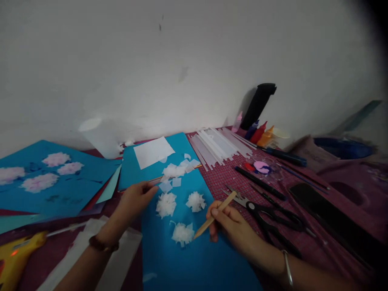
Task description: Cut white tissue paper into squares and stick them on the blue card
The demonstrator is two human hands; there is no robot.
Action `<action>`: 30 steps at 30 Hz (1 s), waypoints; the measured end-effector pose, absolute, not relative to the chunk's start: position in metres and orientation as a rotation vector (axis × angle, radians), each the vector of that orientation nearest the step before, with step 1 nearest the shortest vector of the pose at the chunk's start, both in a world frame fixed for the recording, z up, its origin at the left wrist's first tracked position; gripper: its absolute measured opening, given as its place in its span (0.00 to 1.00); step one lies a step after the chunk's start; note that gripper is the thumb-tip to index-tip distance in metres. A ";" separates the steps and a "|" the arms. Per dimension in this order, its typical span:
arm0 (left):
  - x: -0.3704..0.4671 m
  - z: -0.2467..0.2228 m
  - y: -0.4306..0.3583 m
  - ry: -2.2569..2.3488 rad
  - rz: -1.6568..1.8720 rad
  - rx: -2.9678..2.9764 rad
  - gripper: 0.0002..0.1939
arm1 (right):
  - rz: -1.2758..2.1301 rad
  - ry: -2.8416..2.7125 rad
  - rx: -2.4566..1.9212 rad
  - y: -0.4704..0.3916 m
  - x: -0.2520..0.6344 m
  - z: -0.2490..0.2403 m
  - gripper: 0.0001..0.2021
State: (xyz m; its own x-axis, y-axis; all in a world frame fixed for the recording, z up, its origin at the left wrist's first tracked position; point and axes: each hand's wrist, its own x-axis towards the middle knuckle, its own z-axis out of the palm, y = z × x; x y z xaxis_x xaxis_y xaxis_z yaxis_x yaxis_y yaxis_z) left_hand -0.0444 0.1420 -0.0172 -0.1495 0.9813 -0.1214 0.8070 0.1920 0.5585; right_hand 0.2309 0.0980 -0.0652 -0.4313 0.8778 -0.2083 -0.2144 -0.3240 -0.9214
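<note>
My right hand grips a flat wooden stick. The stick's pointed end is beside the lowest of three white fluffy paper flowers on a blue sheet. Another paper flower lies by my left hand, and the third flower is further right. The left fingers are pinched together at the sheet's left edge; what they hold, if anything, is hidden. Small white paper squares lie loose just beyond them, near a thin brown stick.
Scissors, a black pen and a dark phone lie on the right. Behind are white paper strips and paint bottles. On the left are a yellow glue gun and a blue sheet with pinkish flowers.
</note>
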 end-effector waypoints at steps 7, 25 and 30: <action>-0.031 -0.031 0.166 2.148 0.355 1.731 0.16 | 1.886 -1.199 -0.930 0.101 0.232 -0.056 0.18; -0.056 -0.002 0.117 2.033 0.992 1.300 0.10 | 1.811 -1.287 -0.859 0.104 0.234 -0.055 0.15; -0.047 -0.017 0.087 1.797 1.283 1.100 0.12 | 1.781 -1.380 -0.900 0.106 0.237 -0.053 0.11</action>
State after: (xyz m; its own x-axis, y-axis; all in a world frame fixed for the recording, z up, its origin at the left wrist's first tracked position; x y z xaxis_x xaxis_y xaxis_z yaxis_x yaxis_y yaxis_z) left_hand -0.0467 0.0869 -0.0169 -0.4268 0.9034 -0.0419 0.2537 0.1640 0.9533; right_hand 0.2372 0.1056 -0.0531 -0.5133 0.8518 -0.1048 -0.1112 -0.1871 -0.9760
